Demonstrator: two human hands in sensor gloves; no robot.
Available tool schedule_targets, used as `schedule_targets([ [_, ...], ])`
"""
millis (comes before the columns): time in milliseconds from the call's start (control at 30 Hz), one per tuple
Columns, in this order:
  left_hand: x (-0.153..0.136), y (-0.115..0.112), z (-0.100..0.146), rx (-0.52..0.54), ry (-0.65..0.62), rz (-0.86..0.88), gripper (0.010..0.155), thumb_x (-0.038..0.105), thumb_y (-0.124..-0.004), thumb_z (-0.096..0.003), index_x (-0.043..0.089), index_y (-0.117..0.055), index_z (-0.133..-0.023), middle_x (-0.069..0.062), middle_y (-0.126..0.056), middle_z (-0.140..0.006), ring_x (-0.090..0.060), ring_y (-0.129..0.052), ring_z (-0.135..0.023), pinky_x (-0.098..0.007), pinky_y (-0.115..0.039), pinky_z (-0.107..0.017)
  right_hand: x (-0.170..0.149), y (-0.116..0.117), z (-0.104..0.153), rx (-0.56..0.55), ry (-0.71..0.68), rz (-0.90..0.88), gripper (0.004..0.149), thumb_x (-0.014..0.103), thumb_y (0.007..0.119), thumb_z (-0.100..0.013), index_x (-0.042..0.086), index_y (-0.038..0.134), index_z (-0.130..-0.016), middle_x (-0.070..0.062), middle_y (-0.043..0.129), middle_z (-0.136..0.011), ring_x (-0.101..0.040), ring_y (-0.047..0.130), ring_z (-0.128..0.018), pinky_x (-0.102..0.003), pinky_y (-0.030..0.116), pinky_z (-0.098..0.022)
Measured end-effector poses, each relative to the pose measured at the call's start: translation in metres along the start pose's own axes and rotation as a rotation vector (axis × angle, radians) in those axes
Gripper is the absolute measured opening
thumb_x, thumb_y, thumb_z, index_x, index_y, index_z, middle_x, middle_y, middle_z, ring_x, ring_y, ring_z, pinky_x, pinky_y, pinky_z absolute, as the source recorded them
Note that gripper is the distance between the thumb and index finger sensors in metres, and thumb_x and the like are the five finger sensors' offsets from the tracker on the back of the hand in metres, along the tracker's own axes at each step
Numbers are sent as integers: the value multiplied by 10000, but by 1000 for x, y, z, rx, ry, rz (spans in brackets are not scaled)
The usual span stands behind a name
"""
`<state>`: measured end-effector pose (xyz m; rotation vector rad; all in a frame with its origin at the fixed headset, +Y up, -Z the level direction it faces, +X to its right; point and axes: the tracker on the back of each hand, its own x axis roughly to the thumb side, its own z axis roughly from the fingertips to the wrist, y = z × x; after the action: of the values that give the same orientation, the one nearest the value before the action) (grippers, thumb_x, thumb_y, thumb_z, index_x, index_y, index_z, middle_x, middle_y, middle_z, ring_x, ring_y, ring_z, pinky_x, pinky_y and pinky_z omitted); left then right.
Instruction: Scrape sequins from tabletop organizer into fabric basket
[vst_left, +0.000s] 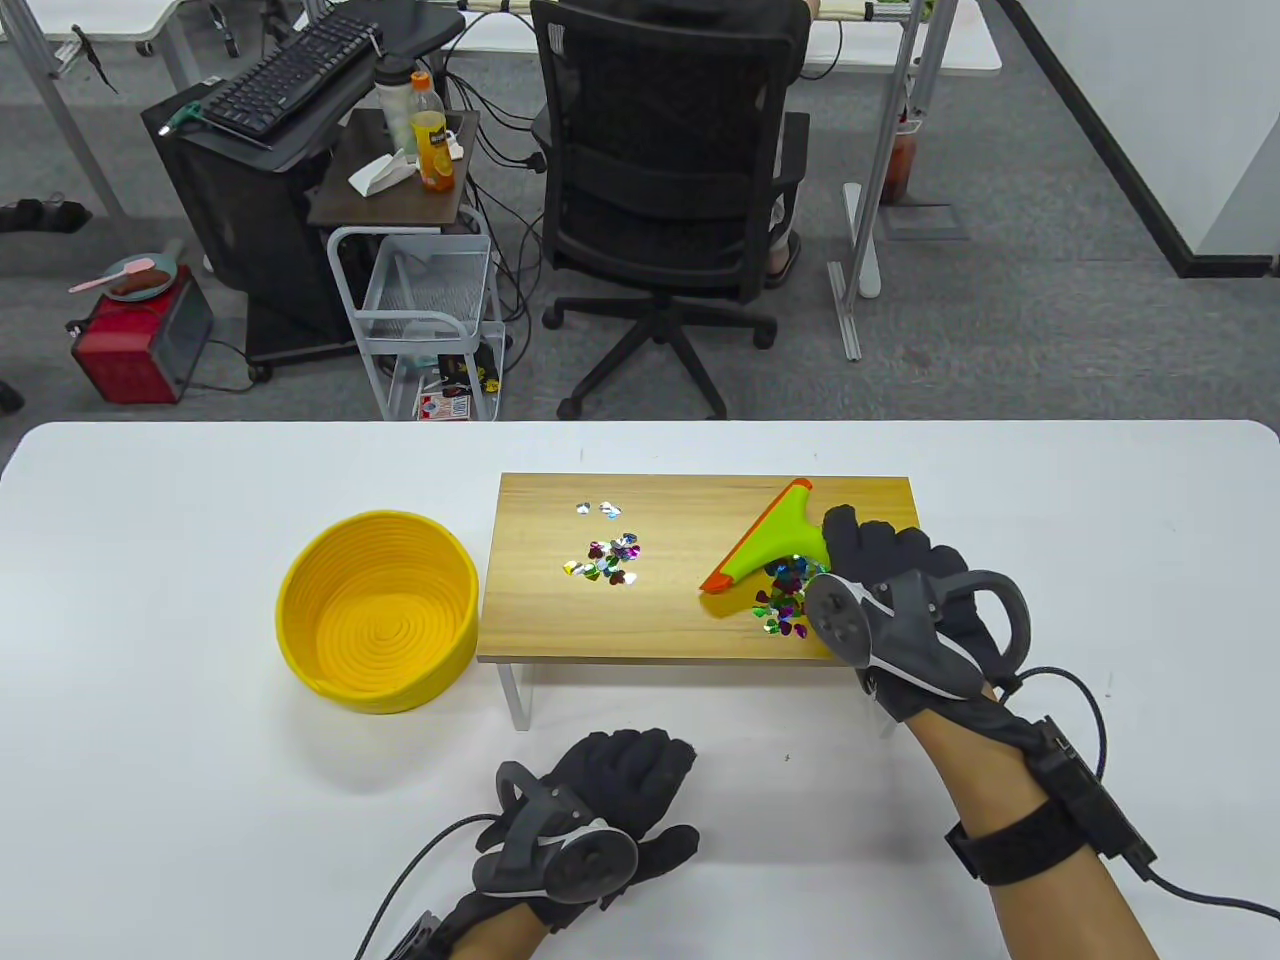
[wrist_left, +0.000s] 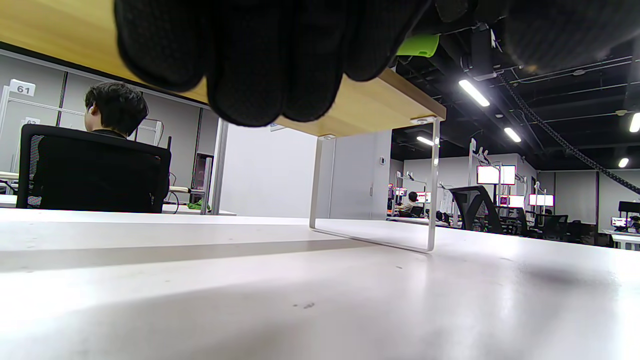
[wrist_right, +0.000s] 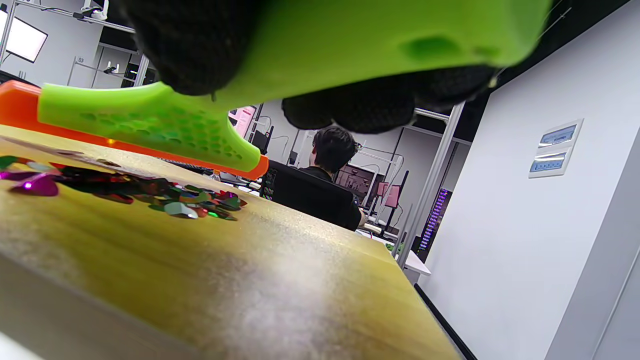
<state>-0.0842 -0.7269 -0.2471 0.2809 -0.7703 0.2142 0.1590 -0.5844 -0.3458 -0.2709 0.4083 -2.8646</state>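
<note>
A wooden tabletop organizer (vst_left: 690, 620) stands on the white table. Shiny sequins lie on it in a middle cluster (vst_left: 603, 562) and a right cluster (vst_left: 785, 598). My right hand (vst_left: 880, 575) grips the handle of a green scraper with an orange blade (vst_left: 765, 540), whose blade rests on the wood left of the right cluster. In the right wrist view the scraper (wrist_right: 165, 125) hangs just over the sequins (wrist_right: 130, 192). A yellow fabric basket (vst_left: 378, 610) stands left of the organizer, empty. My left hand (vst_left: 620, 790) rests on the table in front of the organizer, fingers curled, holding nothing.
The organizer stands on thin white legs (wrist_left: 430, 200), with a gap beneath it. Beyond the table's far edge are a black office chair (vst_left: 665, 200) and a wire cart (vst_left: 430, 320).
</note>
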Motion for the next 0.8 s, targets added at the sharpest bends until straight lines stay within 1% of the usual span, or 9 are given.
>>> schedule_targets([
  [200, 0, 0, 0, -3, 1, -1, 771, 707, -715, -397, 185, -670, -962, -140, -834, -955, -378, -898, -765, -582, -772, -579, 2, 5, -1, 30, 8, 18, 601, 361, 732, -548, 150, 601, -1095, -155, 821, -966, -400, 893, -740, -517, 767, -546],
  [333, 0, 0, 0, -3, 1, -1, 771, 707, -715, -397, 184, -669, -963, -140, -833, -956, -378, -896, -768, -582, -772, -580, -2, 4, 4, 57, 12, 24, 605, 356, 722, -549, 136, 593, -1097, -163, 819, -961, -405, 897, -725, -516, 772, -538],
  [533, 1, 0, 0, -5, -1, -3, 770, 706, -715, -397, 185, -670, -962, -140, -831, -958, -379, -896, -768, -582, -771, -580, -8, -1, 19, 66, 9, 27, 604, 362, 733, -551, 116, 612, -1089, -173, 840, -938, -402, 915, -690, -496, 793, -506],
  [800, 2, 0, 0, -10, -3, -7, 772, 707, -714, -397, 183, -669, -963, -140, -833, -957, -378, -895, -770, -582, -771, -580, -10, -5, 45, 42, -2, 16, 603, 378, 749, -558, 86, 635, -1073, -179, 867, -901, -392, 939, -636, -458, 821, -453],
])
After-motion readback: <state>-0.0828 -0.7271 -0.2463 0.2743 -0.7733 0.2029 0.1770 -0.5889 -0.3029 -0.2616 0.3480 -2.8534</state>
